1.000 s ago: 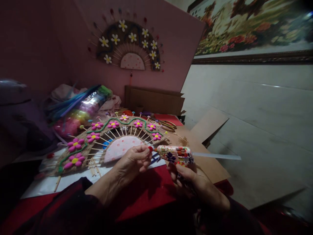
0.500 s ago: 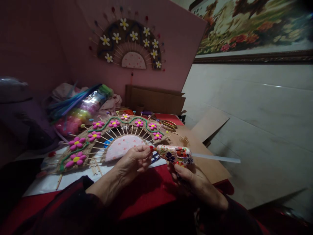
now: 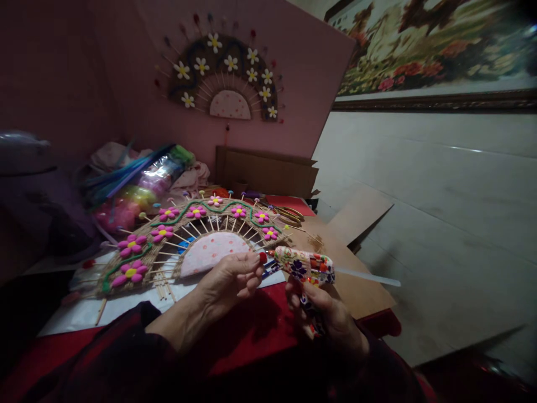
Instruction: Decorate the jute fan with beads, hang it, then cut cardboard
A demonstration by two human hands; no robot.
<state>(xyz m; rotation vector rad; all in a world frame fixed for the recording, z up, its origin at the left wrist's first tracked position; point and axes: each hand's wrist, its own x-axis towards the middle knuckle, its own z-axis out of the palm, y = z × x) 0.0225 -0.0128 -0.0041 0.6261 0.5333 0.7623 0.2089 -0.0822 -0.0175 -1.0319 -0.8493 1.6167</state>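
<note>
my right grip [image 3: 335, 319] is closed round the handle [image 3: 311, 313] of the glue gun [image 3: 304, 266], held above the near part of the desk [image 3: 266, 313]. barrel axis: near level, nozzle [image 3: 271, 253] pointing left, glue stick [image 3: 371, 275] sticking out right and dipping slightly. my left grip [image 3: 230, 280] pinches a small red piece [image 3: 263, 257] just beside the nozzle tip.

I get one head-worn view, facing forward and down: left hand [image 3: 235, 275] and right hand [image 3: 331, 309] close in at lower middle, table [image 3: 255, 327] beneath them, pink panel [image 3: 304, 73] farther back, framed picture [image 3: 423, 53] upper right.
</note>
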